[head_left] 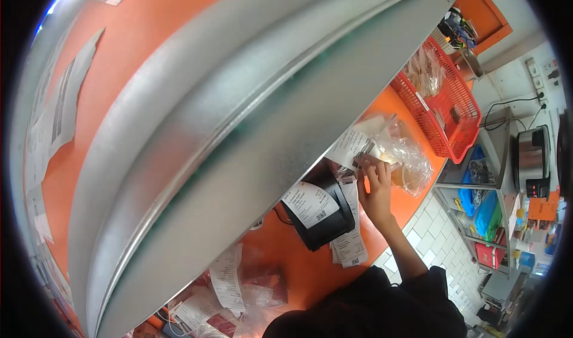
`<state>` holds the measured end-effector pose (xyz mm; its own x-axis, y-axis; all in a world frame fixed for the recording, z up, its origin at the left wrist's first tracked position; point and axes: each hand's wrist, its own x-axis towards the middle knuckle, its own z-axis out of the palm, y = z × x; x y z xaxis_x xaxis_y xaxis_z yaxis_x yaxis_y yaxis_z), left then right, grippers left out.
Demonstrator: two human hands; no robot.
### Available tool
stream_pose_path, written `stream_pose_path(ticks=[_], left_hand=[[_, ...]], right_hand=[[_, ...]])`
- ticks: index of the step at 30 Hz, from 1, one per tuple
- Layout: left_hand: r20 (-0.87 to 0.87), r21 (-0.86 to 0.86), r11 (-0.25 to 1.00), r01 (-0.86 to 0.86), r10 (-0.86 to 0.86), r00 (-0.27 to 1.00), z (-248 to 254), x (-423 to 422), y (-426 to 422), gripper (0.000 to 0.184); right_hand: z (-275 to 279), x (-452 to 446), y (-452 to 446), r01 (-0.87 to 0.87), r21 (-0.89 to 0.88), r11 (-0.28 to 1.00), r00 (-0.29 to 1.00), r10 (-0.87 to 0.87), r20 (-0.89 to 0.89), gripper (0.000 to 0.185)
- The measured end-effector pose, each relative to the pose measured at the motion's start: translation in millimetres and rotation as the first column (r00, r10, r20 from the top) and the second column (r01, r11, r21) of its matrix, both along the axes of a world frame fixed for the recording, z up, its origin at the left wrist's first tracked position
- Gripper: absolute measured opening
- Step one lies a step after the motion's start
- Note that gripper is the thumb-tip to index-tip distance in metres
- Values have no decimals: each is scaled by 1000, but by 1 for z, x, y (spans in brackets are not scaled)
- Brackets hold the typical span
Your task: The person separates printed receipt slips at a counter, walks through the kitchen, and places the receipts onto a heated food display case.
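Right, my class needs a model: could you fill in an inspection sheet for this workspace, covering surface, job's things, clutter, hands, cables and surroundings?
Surface: orange counter, partly hidden by a grey metal panel.
Job's things: printed slip at the fingers; clear plastic bag beside it; black printer with a paper over its top.
Clutter: long receipts beside the printer; plastic bags and papers near the lower edge; red basket holding clear packets.
Hands: right hand at the slip, grip unclear; left hand not seen.
Cables: dark cable by the printer; black cables along the wall.
Surroundings: metal shelving, white tiles, socket strip.
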<state>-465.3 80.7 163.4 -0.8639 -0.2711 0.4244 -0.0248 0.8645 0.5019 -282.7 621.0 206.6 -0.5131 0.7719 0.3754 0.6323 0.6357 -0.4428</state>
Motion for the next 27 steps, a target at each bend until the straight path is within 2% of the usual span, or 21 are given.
stream_pose_path(ticks=[5, 7, 9, 13, 17, 19, 22, 23, 24, 25, 26, 27], left_hand=[[-31, 69, 996, -51, 53, 998, 3, 8, -6, 40], [-50, 128, 988, -92, 99, 994, 3, 15, -10, 41], [-58, 200, 972, -122, 136, 989, 2, 22, -13, 41], [-58, 322, 939, -124, 150, 987, -5, 37, -20, 42], [-94, 451, 888, -83, 140, 986, -10, 43, -22, 44], [-115, 503, 862, -63, 140, 983, -10, 43, -23, 45], [35, 504, 844, -181, 190, 981, 22, 46, -6, 48], [19, 528, 831, -176, 195, 981, 21, 43, -4, 48], [-76, 526, 846, -87, 149, 986, 19, 42, -4, 49], [-165, 512, 859, -7, 106, 981, 18, 45, -6, 49], [-42, 491, 868, -66, 99, 994, 26, 48, -7, 46], [-48, 505, 860, -74, 114, 992, 35, 51, -3, 46]], right_hand=[[-27, 9, -4, 23, 46, 999, 1000, -23, -6, 35], [-49, 14, -4, 7, 137, 991, 998, 2, -64, 36], [-61, 14, -4, 25, 129, 991, 990, -7, -140, 31], [-43, 7, -12, 40, 111, 993, 995, -30, -96, 30], [-36, 8, -14, -54, 113, 992, 981, 74, -179, 32], [-32, 13, -16, -70, 118, 991, 984, 88, -157, 34], [-21, 20, -15, -161, 111, 981, 972, 178, -156, 32], [-9, 21, -13, -216, 88, 972, 959, 229, -170, 32], [6, 25, -9, -223, 116, 968, 954, 241, -181, 32], [23, 32, -7, -195, 35, 980, 951, 197, -238, 33], [37, 40, -7, -174, -52, 983, 946, 152, -287, 35], [44, 48, 0, -189, -35, 981, 941, 171, -292, 35]])
